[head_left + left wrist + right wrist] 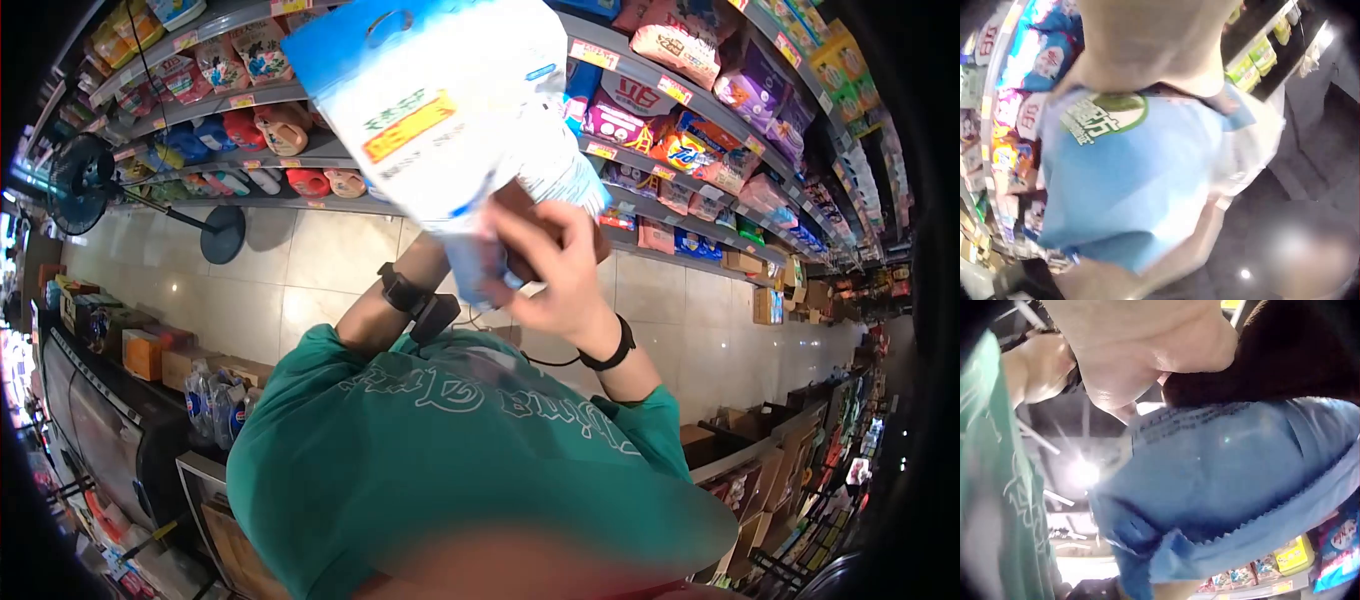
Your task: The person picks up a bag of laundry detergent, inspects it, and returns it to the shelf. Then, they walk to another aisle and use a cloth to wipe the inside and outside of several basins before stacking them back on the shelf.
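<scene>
1. Bag: a large blue-and-white pouch with a yellow label. It is held up in the air in front of the shelves and touches none of them. Its long axis runs from the two hands up and away towards the shelving, with the hang-hole end farthest from the person.
2. Right hand: its grip is closed round the bag's lower end, fingers curled over the near face. In the right wrist view the same hand lies on the blue plastic just above the serrated seam. A dark brown thing sits under the fingers; what it is cannot be told.
3. Left hand: hidden behind the bag in the head view, where only the forearm and its black wrist device show. The left wrist view shows the palm on the bag's blue face beside a green-and-white logo, with a fingertip bent over the edge. This reads as a holding grip.
4. Relation of the hands: both sit at the same low end, right in front and left behind, so the bag rises beyond both hands.
5. Shelf contents: bagged packets to the right and jugs to the left, with price tags along the rails.
6. Surroundings: tiled floor, a standing fan, cardboard boxes and the person's green shirt.
</scene>
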### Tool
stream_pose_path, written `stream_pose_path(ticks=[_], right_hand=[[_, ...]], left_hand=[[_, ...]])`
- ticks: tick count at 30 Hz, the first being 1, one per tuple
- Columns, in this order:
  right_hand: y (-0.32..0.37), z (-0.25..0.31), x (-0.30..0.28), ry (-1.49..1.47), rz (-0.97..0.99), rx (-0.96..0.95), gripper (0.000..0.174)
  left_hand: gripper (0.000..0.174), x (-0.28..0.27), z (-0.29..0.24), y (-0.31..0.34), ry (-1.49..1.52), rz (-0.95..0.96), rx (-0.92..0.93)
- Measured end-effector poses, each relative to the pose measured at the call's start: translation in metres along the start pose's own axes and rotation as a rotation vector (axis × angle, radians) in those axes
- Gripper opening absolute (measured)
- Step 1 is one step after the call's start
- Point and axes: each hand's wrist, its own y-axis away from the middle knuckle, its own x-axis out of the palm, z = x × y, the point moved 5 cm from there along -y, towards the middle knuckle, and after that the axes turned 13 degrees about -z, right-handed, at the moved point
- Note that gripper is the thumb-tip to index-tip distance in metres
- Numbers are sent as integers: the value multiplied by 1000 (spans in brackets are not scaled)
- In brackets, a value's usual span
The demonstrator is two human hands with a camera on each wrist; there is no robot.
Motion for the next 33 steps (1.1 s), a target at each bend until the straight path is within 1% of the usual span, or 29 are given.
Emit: stream_pose_path(ticks=[2, 3, 4, 6, 8, 10, 11, 12, 13, 14, 16, 17, 18, 19, 20, 21, 22, 24, 25, 26, 27, 29, 30, 31, 32, 33], right_hand=[[4, -1, -5, -1, 133, -256, 52], [-3, -7, -11, -29, 215, -238, 45], [-13, -13, -20, 38, 135, -311, 43], [-17, -54, -45, 214, 178, -218, 42], [-18, -98, -61, 107, 119, 86, 46], [-1, -109, -60, 35, 177, 178, 49], [6, -99, -60, 10, 166, 48, 50], [12, -88, -56, -98, 314, -63, 50], [24, -71, -52, -156, 409, -23, 48], [28, -53, -45, -256, 529, -101, 46], [33, -47, -46, -258, 324, -308, 43], [25, -59, -46, -206, 393, -142, 41], [7, -77, -49, -255, 488, 139, 38], [-10, -96, -53, -284, 540, 429, 35], [-12, -119, -65, -115, 408, -46, 37], [-26, -127, -89, 44, 230, -162, 37], [-29, -145, -101, 80, 110, -97, 36], [-29, -153, -114, 65, 200, -12, 35], [-23, -146, -110, 63, 346, -97, 40], [-10, -136, -99, -98, 510, 39, 41], [7, -118, -92, -198, 508, 7, 43], [12, -83, -91, -288, 502, -150, 40], [12, -76, -93, -308, 497, -217, 39], [8, -86, -93, -259, 518, -203, 38], [2, -102, -91, -212, 540, -187, 38], [-7, -123, -93, -170, 488, -135, 39]], left_hand=[[33, -1, 14, 10, -93, -192, 0], [32, -3, 20, 15, -127, -242, -4], [32, -3, 26, 19, -157, -281, -4], [30, -5, 38, 24, -195, -330, -14], [29, -6, 49, 27, -225, -359, -23], [27, -6, 60, 26, -259, -380, -28], [27, -4, 67, 25, -276, -388, -29], [26, -3, 73, 24, -293, -394, -29], [26, 0, 78, 20, -306, -398, -35], [25, 3, 85, 19, -318, -400, -42], [27, 30, 87, 14, -327, -435, -63], [28, 45, 89, 12, -327, -453, -73], [29, 58, 91, 9, -331, -476, -76], [29, 61, 96, 6, -323, -444, -101], [29, 62, 101, 5, -301, -400, -125], [29, 61, 107, 4, -275, -358, -150], [29, 61, 111, 4, -248, -311, -175], [30, 56, 119, 2, -177, -227, -237], [30, 54, 123, 1, -137, -189, -268], [31, 53, 125, 0, -101, -155, -291], [31, 52, 126, -2, -65, -126, -311], [33, 50, 127, -4, -33, -87, -340], [33, 54, 122, -6, -190, -79, -244], [33, 58, 118, -7, -345, -71, -147], [34, 58, 118, -5, -387, -69, -143], [36, 58, 120, -6, -365, -69, -176]])
